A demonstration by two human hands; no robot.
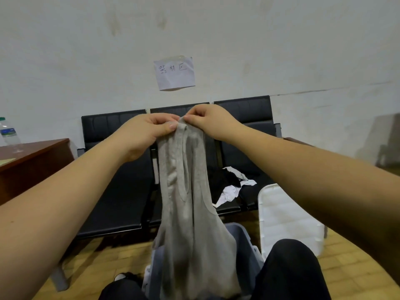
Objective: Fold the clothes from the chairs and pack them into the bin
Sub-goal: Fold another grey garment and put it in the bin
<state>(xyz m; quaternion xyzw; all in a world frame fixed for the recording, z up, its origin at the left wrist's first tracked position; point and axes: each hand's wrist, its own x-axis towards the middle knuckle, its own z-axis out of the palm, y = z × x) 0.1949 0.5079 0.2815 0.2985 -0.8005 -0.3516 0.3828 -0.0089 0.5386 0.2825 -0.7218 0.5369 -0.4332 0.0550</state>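
left hand (149, 128) and right hand (207, 121) pinch the top of a grey tank top (190, 202), hanging above the grey bin (246, 252) before the chairs (121, 169). spread the straps apart evenly before folding; black-and-white clothes (229, 185) wait on the right seat.

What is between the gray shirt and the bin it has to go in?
Nothing visible. Both hands, left hand and right hand, hold the gray shirt up by its top, and its bottom end hangs right over the bin.
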